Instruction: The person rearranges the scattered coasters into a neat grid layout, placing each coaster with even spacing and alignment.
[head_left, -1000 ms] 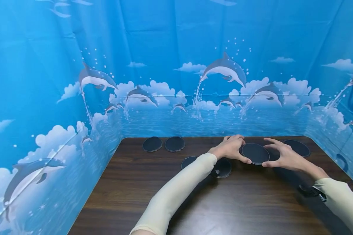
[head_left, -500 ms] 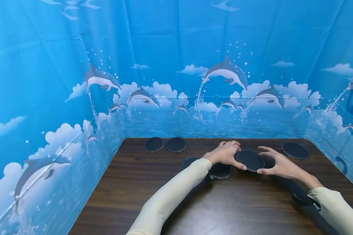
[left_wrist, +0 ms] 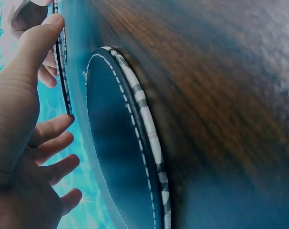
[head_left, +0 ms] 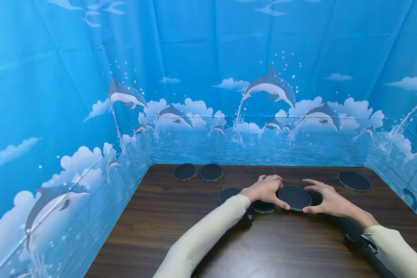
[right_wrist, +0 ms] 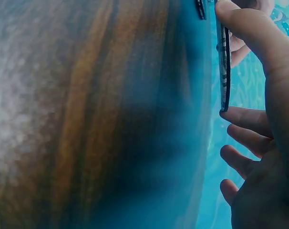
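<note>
A round black coaster (head_left: 294,197) with a pale patterned edge is held between both hands, just above the table. My left hand (head_left: 265,190) grips its left side, thumb at the near edge and index finger at the far edge. On the right side, my right hand (head_left: 330,199) holds it the same way, its other fingers spread free in the right wrist view. Below my left hand lies another coaster (head_left: 264,207), partly covered; its white stitching shows in the left wrist view. A further coaster (head_left: 228,194) beside it is partly hidden by the left forearm.
Two coasters, one at the far left (head_left: 185,172) and one next to it (head_left: 211,172), lie near the back edge. Another coaster (head_left: 354,181) lies at the back right. The dark wooden table (head_left: 153,227) meets a blue dolphin-print curtain (head_left: 194,77) behind.
Both hands have brought the held coaster left and nearer to me, lower toward the table, beside the partly covered coaster. The head view has shifted slightly. The other coasters stay in place.
</note>
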A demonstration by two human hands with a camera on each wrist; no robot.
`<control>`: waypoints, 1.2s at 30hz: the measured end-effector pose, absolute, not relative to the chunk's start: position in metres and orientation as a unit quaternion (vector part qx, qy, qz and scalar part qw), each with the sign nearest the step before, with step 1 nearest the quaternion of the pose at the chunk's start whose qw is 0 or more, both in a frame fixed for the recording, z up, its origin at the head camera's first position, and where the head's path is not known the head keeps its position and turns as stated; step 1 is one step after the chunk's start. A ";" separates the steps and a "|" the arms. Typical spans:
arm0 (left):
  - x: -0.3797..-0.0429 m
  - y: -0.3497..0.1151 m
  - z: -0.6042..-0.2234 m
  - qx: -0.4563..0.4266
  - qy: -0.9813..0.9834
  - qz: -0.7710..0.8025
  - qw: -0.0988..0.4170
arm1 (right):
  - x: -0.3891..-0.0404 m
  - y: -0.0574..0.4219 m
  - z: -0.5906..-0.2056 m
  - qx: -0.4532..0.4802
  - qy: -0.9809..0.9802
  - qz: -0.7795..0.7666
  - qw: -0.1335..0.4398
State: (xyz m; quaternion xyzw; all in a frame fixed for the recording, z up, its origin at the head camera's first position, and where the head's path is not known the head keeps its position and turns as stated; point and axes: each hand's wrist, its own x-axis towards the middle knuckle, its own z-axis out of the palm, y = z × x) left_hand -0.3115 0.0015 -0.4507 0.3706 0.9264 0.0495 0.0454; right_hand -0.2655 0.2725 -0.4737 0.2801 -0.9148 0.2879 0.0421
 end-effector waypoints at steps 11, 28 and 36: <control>-0.313 0.001 -0.455 0.374 0.925 0.043 0.041 | -0.268 0.273 -0.480 0.288 -0.914 0.284 0.041; -0.311 0.001 -0.459 0.372 0.927 0.032 0.044 | -0.265 0.270 -0.486 0.277 -0.921 0.272 0.020; -0.309 -0.005 -0.455 0.380 0.923 0.028 0.045 | -0.262 0.267 -0.484 0.285 -0.922 0.261 0.022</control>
